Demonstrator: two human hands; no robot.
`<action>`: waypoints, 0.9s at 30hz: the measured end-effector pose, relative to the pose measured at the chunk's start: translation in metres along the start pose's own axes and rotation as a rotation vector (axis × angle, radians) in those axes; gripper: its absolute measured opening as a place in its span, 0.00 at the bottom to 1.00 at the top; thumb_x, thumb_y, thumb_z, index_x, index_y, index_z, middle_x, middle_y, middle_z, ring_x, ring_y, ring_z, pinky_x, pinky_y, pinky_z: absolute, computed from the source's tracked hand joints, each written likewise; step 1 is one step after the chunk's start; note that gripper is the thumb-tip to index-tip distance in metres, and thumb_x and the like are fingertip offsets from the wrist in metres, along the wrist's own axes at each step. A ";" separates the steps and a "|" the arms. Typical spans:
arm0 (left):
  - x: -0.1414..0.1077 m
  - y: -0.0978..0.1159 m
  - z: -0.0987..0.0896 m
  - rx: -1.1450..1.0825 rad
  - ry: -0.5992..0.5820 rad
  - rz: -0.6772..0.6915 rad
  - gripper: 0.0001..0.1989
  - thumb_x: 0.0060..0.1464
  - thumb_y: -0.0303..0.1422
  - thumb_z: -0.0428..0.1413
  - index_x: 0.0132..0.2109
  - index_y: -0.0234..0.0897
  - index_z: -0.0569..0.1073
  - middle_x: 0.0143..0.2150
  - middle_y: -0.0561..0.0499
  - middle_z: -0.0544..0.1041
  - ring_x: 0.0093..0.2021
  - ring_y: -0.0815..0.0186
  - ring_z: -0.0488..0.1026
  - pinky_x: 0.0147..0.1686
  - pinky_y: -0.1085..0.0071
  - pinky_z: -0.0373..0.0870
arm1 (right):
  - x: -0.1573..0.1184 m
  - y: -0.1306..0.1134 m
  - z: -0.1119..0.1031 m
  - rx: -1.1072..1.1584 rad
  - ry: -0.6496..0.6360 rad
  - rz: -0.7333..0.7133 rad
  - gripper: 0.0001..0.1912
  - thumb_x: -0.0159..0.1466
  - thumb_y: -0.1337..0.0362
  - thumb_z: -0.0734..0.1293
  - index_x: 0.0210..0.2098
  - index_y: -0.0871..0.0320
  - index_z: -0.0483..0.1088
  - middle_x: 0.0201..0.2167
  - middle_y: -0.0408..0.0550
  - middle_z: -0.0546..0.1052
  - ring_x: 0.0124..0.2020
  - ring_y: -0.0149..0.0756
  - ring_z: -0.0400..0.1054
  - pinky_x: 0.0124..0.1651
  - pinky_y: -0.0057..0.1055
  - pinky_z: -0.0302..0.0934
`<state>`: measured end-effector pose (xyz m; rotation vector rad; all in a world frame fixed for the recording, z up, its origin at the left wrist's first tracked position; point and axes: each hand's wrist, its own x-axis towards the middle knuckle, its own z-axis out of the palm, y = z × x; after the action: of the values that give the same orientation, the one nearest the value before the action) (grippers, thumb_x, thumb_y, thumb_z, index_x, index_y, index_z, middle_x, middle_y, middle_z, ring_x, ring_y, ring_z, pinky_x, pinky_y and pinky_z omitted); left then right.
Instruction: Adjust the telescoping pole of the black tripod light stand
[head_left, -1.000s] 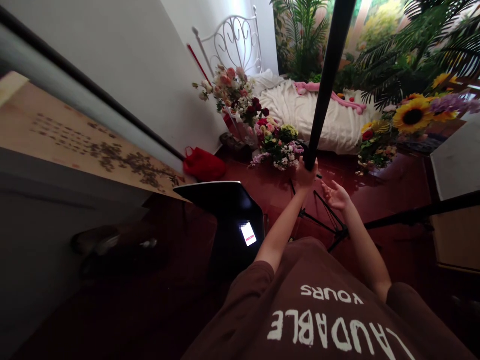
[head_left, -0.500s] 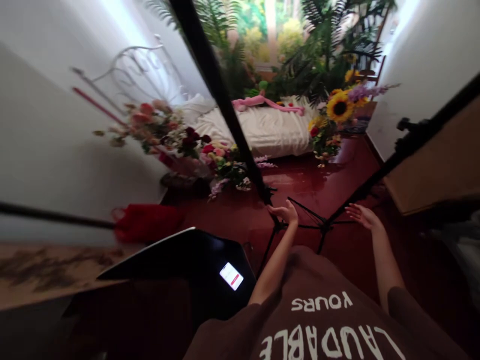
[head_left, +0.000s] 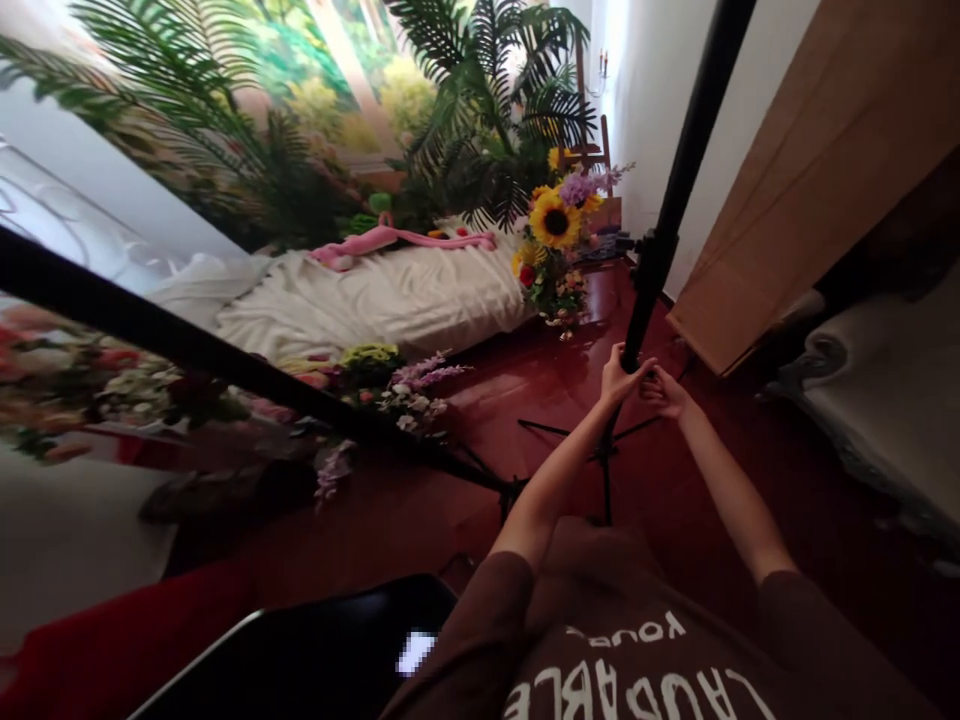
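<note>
My left hand (head_left: 621, 376) is closed round the pole of a black light stand (head_left: 660, 250), below its clamp knob. Right beside it, my right hand (head_left: 666, 392) has its fingers curled inward near the left fingertips. Whatever lies in those fingers, if anything, is too small to make out. Under my hands the stand's thin legs (head_left: 606, 455) spread over the dark red floor (head_left: 517, 380). A second black stand pole (head_left: 300, 395) slants across the left side, apart from both hands.
A dark flat panel (head_left: 300, 640) with a lit phone (head_left: 415, 652) lies at lower left. Ahead is a bed (head_left: 390, 300) with white cloth and a pink plush toy (head_left: 367, 243). Sunflowers (head_left: 555, 220) stand at its end. A brown board (head_left: 795, 190) and a rolled mat (head_left: 862, 370) are on the right.
My hands, apart and open before, have come together at the right stand's pole, and the left has taken hold of it. The view has turned to the right.
</note>
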<state>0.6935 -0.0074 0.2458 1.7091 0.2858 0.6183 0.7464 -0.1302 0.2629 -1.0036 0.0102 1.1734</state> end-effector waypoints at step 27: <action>0.017 -0.013 0.009 0.497 0.075 -0.076 0.12 0.56 0.40 0.57 0.39 0.36 0.79 0.30 0.46 0.79 0.33 0.61 0.77 0.35 0.72 0.65 | -0.006 -0.031 -0.015 -1.800 0.316 -0.412 0.12 0.67 0.55 0.65 0.43 0.55 0.74 0.37 0.52 0.80 0.41 0.43 0.74 0.43 0.34 0.64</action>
<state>0.7142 -0.0035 0.2363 2.1395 0.5934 0.5871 0.7747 -0.1454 0.2768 -2.5502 -1.1115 0.3678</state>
